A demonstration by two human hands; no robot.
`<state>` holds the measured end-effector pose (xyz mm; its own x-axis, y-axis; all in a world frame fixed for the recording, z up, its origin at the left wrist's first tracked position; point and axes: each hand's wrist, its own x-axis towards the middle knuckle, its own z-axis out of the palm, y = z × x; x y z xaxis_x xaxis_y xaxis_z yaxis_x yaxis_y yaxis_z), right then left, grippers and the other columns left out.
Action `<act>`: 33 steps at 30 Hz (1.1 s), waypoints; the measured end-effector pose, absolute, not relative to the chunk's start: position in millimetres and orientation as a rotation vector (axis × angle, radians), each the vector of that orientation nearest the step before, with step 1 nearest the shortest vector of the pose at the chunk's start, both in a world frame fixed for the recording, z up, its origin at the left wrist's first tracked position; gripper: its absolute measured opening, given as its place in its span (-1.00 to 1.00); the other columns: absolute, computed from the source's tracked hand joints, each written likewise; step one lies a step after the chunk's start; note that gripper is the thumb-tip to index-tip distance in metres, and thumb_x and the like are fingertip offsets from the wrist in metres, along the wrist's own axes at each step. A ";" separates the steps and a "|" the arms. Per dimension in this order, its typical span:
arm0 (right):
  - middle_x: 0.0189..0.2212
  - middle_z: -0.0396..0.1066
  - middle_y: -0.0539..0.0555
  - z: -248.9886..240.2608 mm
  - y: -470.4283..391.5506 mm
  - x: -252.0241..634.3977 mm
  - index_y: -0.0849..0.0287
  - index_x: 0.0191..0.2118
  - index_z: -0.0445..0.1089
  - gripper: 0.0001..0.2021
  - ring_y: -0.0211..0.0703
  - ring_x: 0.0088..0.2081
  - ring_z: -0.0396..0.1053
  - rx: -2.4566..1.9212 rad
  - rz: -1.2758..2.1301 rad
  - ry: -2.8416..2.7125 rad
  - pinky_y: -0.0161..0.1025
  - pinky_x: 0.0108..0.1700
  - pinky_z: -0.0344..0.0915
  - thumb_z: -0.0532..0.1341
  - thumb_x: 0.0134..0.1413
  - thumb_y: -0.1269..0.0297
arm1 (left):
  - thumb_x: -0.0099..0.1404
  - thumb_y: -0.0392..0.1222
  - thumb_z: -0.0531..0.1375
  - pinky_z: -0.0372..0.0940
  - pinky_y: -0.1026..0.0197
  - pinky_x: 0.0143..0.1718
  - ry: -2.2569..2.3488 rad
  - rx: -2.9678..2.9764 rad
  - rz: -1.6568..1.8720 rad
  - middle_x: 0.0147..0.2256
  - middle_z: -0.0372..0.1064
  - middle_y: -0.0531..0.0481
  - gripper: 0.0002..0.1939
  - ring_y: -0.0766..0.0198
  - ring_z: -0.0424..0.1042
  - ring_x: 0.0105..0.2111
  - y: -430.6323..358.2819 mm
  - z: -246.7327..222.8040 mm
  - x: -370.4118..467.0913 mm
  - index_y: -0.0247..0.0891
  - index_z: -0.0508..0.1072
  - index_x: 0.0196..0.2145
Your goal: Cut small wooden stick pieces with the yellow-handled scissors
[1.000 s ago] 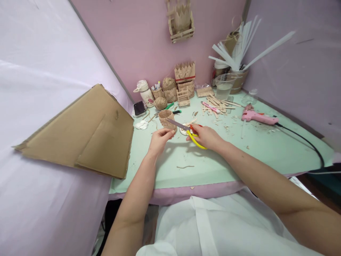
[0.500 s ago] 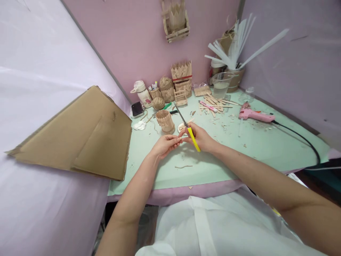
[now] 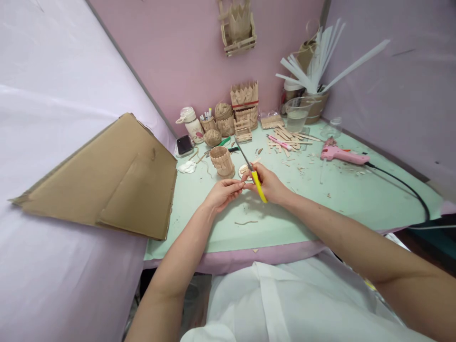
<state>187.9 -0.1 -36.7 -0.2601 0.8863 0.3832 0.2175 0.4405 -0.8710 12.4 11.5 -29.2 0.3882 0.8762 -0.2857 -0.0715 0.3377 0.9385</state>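
Observation:
My right hand (image 3: pixel 269 184) is closed around yellow-handled scissors (image 3: pixel 259 186), whose blades point away from me. Its fingertips meet those of my left hand (image 3: pixel 225 192), which is pinched over something too small to make out. Just beyond my left hand stands a small round cup made of wooden pieces (image 3: pixel 223 163). A white round piece (image 3: pixel 243 170) lies partly hidden behind my right fingers. Below both hands, a short bit of twine (image 3: pixel 245 223) rests on the pale green table (image 3: pixel 281 225).
To the right lies a pink glue gun (image 3: pixel 344 154) with a black cord. Wooden sticks (image 3: pixel 285 137) are heaped near a clear cup of liquid (image 3: pixel 297 116). A twine ball (image 3: pixel 213 137), a bottle (image 3: pixel 191 124) and a phone (image 3: pixel 184 145) sit behind. Cardboard (image 3: pixel 135 185) leans at left.
Both hands stay together in nearly the same place, with the fingertips shifted slightly. The scissors remain in my right hand. The whole view has moved a little.

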 end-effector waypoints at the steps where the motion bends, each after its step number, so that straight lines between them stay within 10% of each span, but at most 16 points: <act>1: -0.30 0.36 0.03 -36.0 -0.2 188.2 0.13 -0.30 0.14 -0.65 -0.28 -0.42 0.21 -0.995 0.841 -1.756 -0.31 -0.39 0.15 0.24 -0.10 0.04 | -0.09 -0.15 0.38 0.14 0.39 -0.50 0.979 1.041 0.791 -0.53 0.36 0.02 -0.72 0.51 0.25 -0.56 11.6 -28.7 12.6 -0.38 0.52 -0.43; 12: -0.33 0.44 0.05 -33.6 -1.9 193.6 0.08 -0.18 0.23 -0.56 -0.07 -0.36 0.38 -1.534 0.249 -2.133 -0.28 -0.47 0.04 0.19 -0.11 -0.10 | -0.06 -0.15 0.34 0.22 0.33 -0.38 0.949 1.126 1.382 -0.48 0.38 0.06 -0.78 0.45 0.31 -0.49 20.8 -28.2 6.1 -0.29 0.45 -0.45; 33: -0.29 0.47 0.07 -33.0 -1.9 192.0 0.07 -0.17 0.24 -0.57 -0.02 -0.32 0.42 -1.613 0.169 -2.187 -0.26 -0.47 0.05 0.11 -0.03 -0.16 | -0.10 -0.12 0.35 0.20 0.30 -0.36 0.974 1.120 1.380 -0.52 0.34 0.07 -0.74 0.43 0.28 -0.48 17.5 -24.7 9.8 -0.30 0.43 -0.47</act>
<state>192.0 -1.9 -33.0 -0.2420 0.9358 0.2562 0.8854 0.3210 -0.3361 9.8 17.5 -24.7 -0.0009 0.9939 0.1107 -0.2286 -0.1079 0.9675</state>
